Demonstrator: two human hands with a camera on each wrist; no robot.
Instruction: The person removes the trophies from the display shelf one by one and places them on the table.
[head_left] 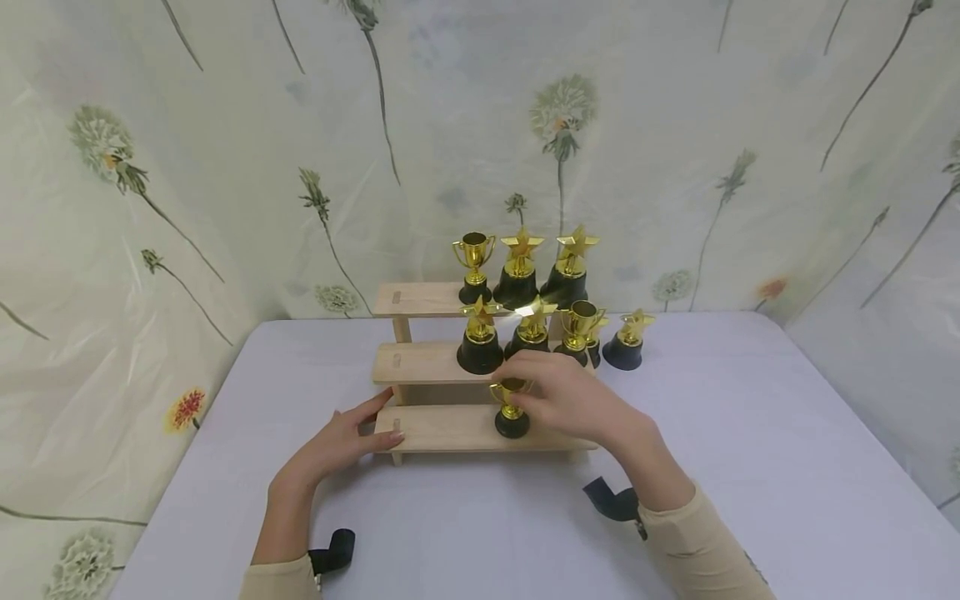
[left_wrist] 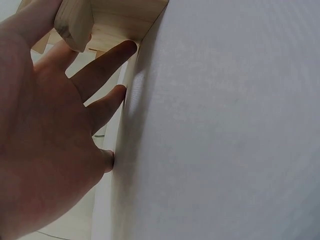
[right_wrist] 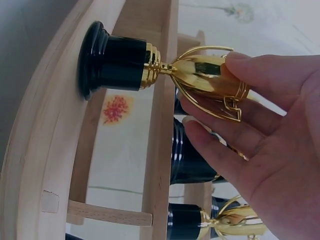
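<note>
Two beige sleeves, the left [head_left: 281, 583] and the right [head_left: 697, 542], came in nearest the camera, each with a black curved piece at its cuff, over a table with a white cloth [head_left: 465, 533]. From them both forearms reached forward to a three-tier wooden stand [head_left: 427, 427]. At the left end of its lowest tier, the left hand [head_left: 337, 442] held the board between thumb and forefinger, thumb over the top; its other three fingers were spread apart, pointing down beside the cloth. The right hand [head_left: 573, 396] came in from the right, wrist bent, back upward, thumb and fingers gripping the bowl of a small gold cup [right_wrist: 155, 66], which stood upright with its black base on the lowest tier, right of that tier's middle. Nine trophies showed in all, three cups and six stars. On the top tier stood three: one cup [head_left: 474, 258] at the left and two stars [head_left: 519, 267] beside it. The middle tier also bore three: two stars [head_left: 480, 343] and, at the right, one cup [head_left: 579, 329]. Another star [head_left: 595, 350] was half hidden behind that cup, its footing impossible to tell, and one last star [head_left: 626, 343] leaned slightly, just right of the stand.
</note>
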